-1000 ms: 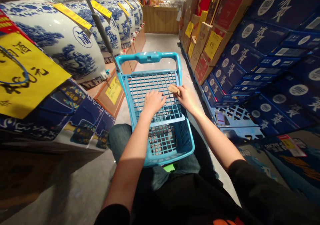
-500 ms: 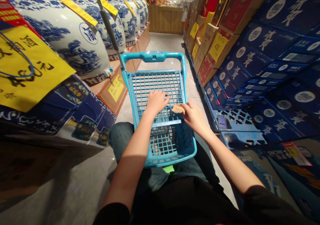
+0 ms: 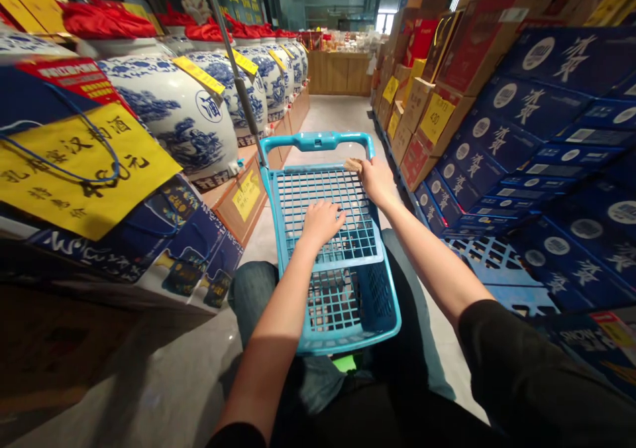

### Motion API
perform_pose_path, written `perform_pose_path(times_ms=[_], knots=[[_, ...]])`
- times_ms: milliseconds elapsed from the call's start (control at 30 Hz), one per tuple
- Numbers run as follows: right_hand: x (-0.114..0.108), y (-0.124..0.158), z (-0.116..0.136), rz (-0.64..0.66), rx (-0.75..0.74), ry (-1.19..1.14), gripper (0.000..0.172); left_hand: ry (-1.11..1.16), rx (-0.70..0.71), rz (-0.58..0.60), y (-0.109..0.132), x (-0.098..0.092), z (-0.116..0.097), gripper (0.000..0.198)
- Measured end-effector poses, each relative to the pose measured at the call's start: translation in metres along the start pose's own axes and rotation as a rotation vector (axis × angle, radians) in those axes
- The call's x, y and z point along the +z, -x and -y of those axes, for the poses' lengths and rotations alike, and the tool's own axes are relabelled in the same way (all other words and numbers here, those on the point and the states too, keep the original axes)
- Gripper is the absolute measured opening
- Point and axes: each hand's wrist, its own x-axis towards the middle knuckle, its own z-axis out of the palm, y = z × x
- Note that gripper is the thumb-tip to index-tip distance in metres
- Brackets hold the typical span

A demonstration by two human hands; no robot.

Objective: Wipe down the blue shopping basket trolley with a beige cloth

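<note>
Blue-and-white porcelain jars are lining the left side of the aisle, with a yellow sign hanging in front of them at the left edge. Stacked blue boxes are filling the right side, and cardboard cartons are rising beyond them toward the upper right. A wooden counter is standing at the far end, top centre.

In the lower middle, a blue plastic shopping basket is sitting just ahead of the person's jeans. The left hand is resting on the basket's mesh with its fingers open. The right hand is near the far end of the basket, its fingers closed, gripping a small tan piece of something just inside the handle.
</note>
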Motion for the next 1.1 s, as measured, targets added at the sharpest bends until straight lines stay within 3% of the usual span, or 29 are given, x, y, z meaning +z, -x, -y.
perform_pose_path(times_ms=[100, 300, 400, 467, 633, 700, 800, 1000, 1100], knots=[[0.003, 0.012, -0.005, 0.000, 0.009, -0.020, 0.034, 0.010, -0.005, 0.007, -0.001, 0.000, -0.001, 0.037], [0.004, 0.109, -0.025, 0.012, -0.080, -0.106, 0.032, -0.004, -0.014, 0.043, -0.002, -0.003, -0.007, 0.038], [0.003, 0.132, -0.033, 0.008, -0.132, -0.135, 0.030, -0.007, -0.011, 0.045, -0.001, -0.004, -0.009, 0.039], [0.003, 0.122, -0.037, -0.014, -0.119, -0.138, 0.030, -0.009, -0.007, 0.047, -0.001, -0.004, -0.010, 0.040], [0.003, 0.050, -0.044, -0.057, -0.034, -0.137, 0.031, -0.021, -0.002, 0.033, 0.000, -0.007, -0.008, 0.039], [-0.001, 0.034, -0.044, -0.030, -0.039, -0.113, 0.030, -0.014, 0.008, 0.024, 0.000, -0.008, -0.007, 0.039], [-0.007, 0.041, -0.043, 0.048, -0.050, -0.084, 0.027, -0.009, 0.013, 0.021, 0.000, -0.008, -0.005, 0.038], [-0.017, 0.092, -0.048, 0.180, -0.070, -0.152, 0.025, 0.006, 0.006, 0.031, -0.001, -0.004, -0.007, 0.039], [-0.020, 0.086, -0.048, 0.187, -0.045, -0.138, 0.026, 0.009, 0.000, 0.041, -0.002, -0.005, -0.008, 0.040]])
